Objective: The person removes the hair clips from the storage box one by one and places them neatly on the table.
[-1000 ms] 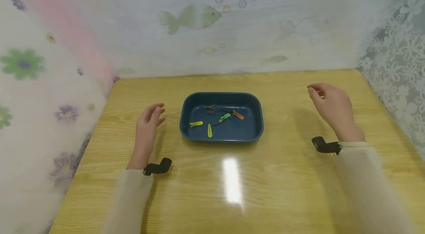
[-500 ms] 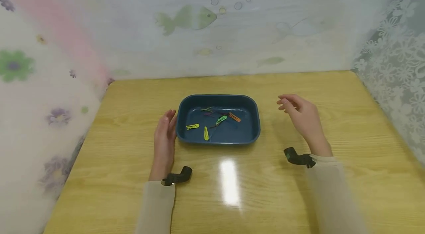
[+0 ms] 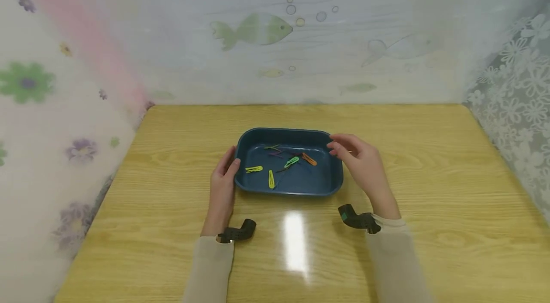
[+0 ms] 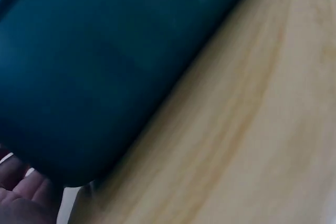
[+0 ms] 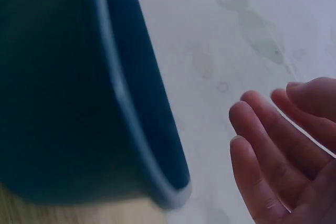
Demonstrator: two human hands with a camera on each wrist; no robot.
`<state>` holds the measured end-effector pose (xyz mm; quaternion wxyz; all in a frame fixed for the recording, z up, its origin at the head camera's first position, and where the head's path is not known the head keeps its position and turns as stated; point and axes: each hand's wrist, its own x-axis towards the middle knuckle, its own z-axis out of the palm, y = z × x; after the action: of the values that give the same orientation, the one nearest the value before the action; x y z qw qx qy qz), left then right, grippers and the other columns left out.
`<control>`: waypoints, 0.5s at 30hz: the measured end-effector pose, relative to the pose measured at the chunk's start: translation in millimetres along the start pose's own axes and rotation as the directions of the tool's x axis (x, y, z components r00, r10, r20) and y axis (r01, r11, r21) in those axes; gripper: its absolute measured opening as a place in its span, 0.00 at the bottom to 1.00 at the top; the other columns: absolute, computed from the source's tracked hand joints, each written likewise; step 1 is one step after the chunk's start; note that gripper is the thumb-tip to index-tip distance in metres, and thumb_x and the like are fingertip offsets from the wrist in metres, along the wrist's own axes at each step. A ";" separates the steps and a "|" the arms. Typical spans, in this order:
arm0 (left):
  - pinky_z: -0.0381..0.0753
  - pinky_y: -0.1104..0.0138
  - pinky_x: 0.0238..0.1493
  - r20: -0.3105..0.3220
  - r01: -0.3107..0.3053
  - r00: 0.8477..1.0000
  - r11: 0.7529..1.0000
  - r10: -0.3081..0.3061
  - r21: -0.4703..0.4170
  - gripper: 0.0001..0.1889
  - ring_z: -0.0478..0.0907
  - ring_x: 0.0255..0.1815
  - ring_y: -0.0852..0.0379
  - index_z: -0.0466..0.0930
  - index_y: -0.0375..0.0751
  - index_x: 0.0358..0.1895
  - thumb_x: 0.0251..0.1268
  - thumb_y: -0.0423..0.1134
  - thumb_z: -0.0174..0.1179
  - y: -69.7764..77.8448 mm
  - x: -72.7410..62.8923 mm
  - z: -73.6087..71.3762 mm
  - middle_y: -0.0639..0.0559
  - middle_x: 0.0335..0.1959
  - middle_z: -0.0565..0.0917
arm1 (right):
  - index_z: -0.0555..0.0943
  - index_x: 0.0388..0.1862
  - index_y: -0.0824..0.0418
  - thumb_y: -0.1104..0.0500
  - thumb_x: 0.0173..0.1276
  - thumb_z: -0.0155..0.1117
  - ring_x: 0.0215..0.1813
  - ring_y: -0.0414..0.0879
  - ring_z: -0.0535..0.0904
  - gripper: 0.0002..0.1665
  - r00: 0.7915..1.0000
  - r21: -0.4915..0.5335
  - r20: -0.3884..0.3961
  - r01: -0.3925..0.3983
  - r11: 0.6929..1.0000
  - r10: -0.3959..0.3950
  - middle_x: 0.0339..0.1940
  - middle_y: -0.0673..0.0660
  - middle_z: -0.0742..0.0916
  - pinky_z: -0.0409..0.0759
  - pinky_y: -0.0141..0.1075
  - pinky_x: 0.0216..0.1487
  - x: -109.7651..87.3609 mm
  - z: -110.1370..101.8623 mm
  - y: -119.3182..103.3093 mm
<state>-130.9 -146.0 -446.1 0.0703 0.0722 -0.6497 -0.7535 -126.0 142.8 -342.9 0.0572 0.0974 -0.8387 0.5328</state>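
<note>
A dark blue plastic tub [image 3: 301, 186] stands on the table, with several snap hair clips lying in it. Two are yellow, such as the yellow hair clip [image 3: 271, 179]; others are a green hair clip [image 3: 291, 162] and an orange hair clip [image 3: 309, 159]. My left hand [image 3: 222, 188] grips the tub's left end, thumb at the rim and fingers along the outer wall. My right hand [image 3: 363, 164], fingers loosely bent and holding nothing, is beside the right rim. In the right wrist view a gap separates its fingertips [image 5: 239, 148] from the tub.
The wooden table [image 3: 172, 150] reaches back to a wall [image 3: 365, 7] painted with fish. A flower-patterned wall [image 3: 81, 150] bounds the left side, and a lace-patterned panel [image 3: 524, 74] the right. Black wrist-camera mounts [image 3: 356, 219] project inward from both sleeves.
My left hand has moved right to the tub and now grips its left end. My right hand has come leftward to beside the right rim. The clips keep their places in the tub.
</note>
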 end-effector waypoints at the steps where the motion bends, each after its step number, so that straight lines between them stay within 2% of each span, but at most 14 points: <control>1: 0.60 0.72 0.60 -0.008 -0.005 1.000 1.000 0.005 0.025 0.24 0.61 0.62 0.65 0.65 0.49 0.63 0.63 0.45 0.52 0.0 -0.3 0.4 0.60 0.60 0.67 | 0.75 0.51 0.63 0.58 0.66 0.54 0.41 0.50 0.80 0.17 1.000 0.011 0.009 -0.003 1.000 0.003 0.41 0.60 0.83 0.77 0.33 0.42 0.6 2.7 -1.2; 4: 0.60 0.71 0.60 -0.031 -0.023 0.999 0.995 0.026 0.101 0.21 0.60 0.62 0.67 0.66 0.52 0.62 0.66 0.43 0.49 0.7 -1.9 1.7 0.63 0.60 0.67 | 0.75 0.52 0.62 0.58 0.66 0.53 0.40 0.48 0.80 0.17 1.000 0.060 0.026 -0.010 0.998 0.009 0.41 0.60 0.83 0.77 0.38 0.43 3.4 9.7 -4.5; 8: 0.58 0.71 0.61 -0.026 -0.038 0.999 0.986 0.042 0.164 0.20 0.59 0.62 0.69 0.65 0.53 0.63 0.67 0.40 0.46 6.5 -4.3 4.0 0.64 0.61 0.67 | 0.75 0.53 0.60 0.58 0.67 0.53 0.41 0.48 0.79 0.16 0.999 0.086 0.049 -0.015 0.996 0.011 0.42 0.60 0.83 0.76 0.40 0.45 6.5 16.7 -4.8; 15: 0.56 0.66 0.63 -0.027 -0.051 0.998 0.981 0.057 0.188 0.21 0.58 0.64 0.64 0.64 0.45 0.63 0.67 0.35 0.44 21.0 -11.7 13.7 0.56 0.62 0.66 | 0.76 0.51 0.55 0.54 0.66 0.54 0.40 0.48 0.79 0.16 0.995 0.074 0.100 0.020 0.997 -0.028 0.40 0.53 0.83 0.76 0.37 0.42 12.3 36.4 19.9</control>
<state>-121.9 -133.5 -423.1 0.0939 0.0729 -0.7180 -0.6858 -142.2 116.9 -373.5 0.0175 0.1363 -0.8193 0.5566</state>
